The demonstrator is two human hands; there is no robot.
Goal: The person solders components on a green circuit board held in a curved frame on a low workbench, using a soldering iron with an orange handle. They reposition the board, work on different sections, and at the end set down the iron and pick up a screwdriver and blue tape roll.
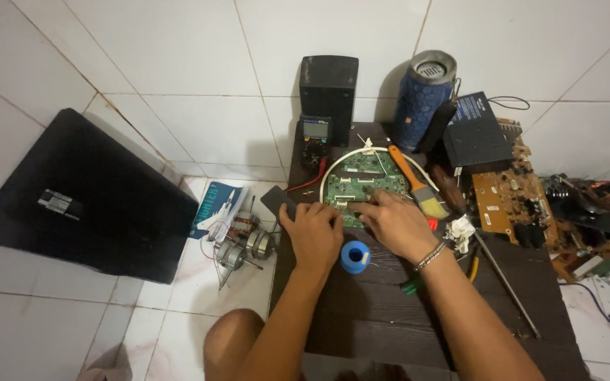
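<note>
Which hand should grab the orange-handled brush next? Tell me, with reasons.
Probably the right hand: the brush lies just beyond its knuckles, bristles beside it. The left hand sits on the green circuit board's other side, farther away.

A green circuit board (356, 185) with a rounded outline lies flat on the dark wooden table, ringed along its far edge by a white curved band. Its face carries small chips and pale connectors. The near edge is under the fingertips of both hands; the rest stretches away just beyond them.
</note>
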